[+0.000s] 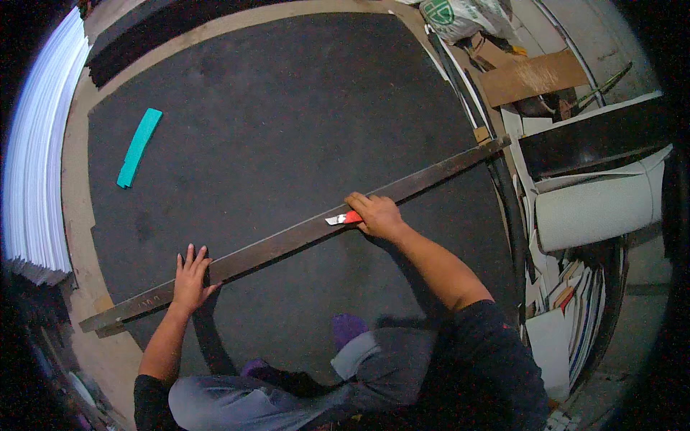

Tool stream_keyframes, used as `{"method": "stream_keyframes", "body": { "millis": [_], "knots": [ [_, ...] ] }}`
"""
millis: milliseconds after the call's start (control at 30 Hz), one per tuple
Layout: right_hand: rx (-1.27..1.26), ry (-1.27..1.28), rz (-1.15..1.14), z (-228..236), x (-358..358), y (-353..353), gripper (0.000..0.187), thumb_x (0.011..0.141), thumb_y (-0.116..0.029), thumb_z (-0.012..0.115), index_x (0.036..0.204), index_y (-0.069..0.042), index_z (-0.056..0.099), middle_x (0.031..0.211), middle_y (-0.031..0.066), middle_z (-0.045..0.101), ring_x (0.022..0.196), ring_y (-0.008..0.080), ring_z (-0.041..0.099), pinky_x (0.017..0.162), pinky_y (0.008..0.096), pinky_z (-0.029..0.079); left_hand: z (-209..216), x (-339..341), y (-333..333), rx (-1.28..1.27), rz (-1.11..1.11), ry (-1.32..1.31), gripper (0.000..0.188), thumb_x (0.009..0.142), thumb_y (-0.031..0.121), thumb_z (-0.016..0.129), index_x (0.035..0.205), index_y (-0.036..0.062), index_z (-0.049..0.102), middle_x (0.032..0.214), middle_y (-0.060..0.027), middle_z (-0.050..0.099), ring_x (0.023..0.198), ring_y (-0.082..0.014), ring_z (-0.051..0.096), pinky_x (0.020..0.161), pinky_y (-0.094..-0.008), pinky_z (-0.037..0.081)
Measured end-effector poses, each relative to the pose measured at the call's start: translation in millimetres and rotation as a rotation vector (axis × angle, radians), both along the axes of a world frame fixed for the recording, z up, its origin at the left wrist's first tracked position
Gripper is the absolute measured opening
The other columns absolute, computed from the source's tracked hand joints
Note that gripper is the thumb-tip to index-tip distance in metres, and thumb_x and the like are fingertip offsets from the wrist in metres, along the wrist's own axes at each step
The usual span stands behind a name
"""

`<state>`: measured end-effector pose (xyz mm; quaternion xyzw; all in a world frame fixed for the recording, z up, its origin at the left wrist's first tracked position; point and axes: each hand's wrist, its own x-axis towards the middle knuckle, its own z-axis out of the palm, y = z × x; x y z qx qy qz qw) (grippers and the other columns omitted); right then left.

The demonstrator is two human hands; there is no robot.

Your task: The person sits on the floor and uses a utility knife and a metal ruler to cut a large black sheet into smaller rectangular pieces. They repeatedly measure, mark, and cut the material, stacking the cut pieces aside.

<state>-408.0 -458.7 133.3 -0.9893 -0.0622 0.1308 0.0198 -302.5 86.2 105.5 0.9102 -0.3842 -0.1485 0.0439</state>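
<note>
A long, dark metal straightedge (280, 245) lies slantwise across a big black sheet (287, 108), from the lower left to the upper right. My left hand (190, 284) rests on it near its left end, fingers stretched out and pointing away from me. Past the middle of the bar, my right hand (379, 215) is closed around a red utility knife (346, 218) and leans on the bar. The knife's pale blade end points left, over the bar; I cannot tell whether it touches. Beyond my left hand, a teal strip (140, 147) lies on the sheet.
White sheets (43, 144) are stacked along the left. Dark material (165, 29) lies at the far left edge. On the right are a brown cardboard piece (535, 77), a white roll (600, 215) and a bin of upright offcuts (578, 309). My knees and feet are on the near side.
</note>
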Motion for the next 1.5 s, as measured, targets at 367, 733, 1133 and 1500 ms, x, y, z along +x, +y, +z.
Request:
{"method": "stream_keyframes", "body": {
  "millis": [367,733,1133,1500],
  "knots": [
    [0.087,0.01,0.01,47.6,-11.3,-55.0,0.081,0.078,-0.026,0.084,0.15,-0.017,0.046,0.15,0.0066,0.054,0.111,0.0348,0.067,0.087,0.0499,0.057,45.5,-15.3,-46.3,-0.044,-0.014,-0.054,0.075,0.072,0.038,0.091,0.132,0.0109,0.058,0.161,-0.0123,0.042,0.156,-0.0414,0.025,0.12,-0.0695,0.023],
    [0.092,-0.13,0.034,58.8,-18.5,-78.8,0.077,0.071,-0.023,0.086,0.141,-0.017,0.055,0.141,0.0023,0.06,0.1,0.0272,0.07,0.083,0.0424,0.057,70.9,-20.7,-65.1,-0.049,-0.02,-0.064,0.076,0.072,0.04,0.091,0.134,0.0107,0.059,0.16,-0.0105,0.044,0.156,-0.0389,0.025,0.121,-0.0688,0.023],
    [0.154,0.018,-0.032,67.7,-16.0,-89.5,0.073,0.072,-0.019,0.085,0.139,-0.016,0.055,0.142,0.0067,0.06,0.11,0.0326,0.068,0.091,0.045,0.056,97.5,-28.8,-82.6,-0.055,-0.044,-0.046,0.073,0.073,0.041,0.09,0.131,0.0106,0.061,0.158,-0.0085,0.047,0.154,-0.038,0.029,0.121,-0.0667,0.024],
    [0.245,0.01,-0.177,67.5,-66.9,-154.9,0.083,0.066,0.004,0.08,0.144,-0.007,0.055,0.149,0.0219,0.055,0.136,0.0388,0.056,0.111,0.0436,0.047,91.1,-50.5,-98.8,-0.124,-0.024,-0.095,0.078,0.089,0.065,0.067,0.144,0.0114,0.053,0.163,-0.009,0.04,0.156,-0.0343,0.026,0.12,-0.0649,0.028]
  ]
}}
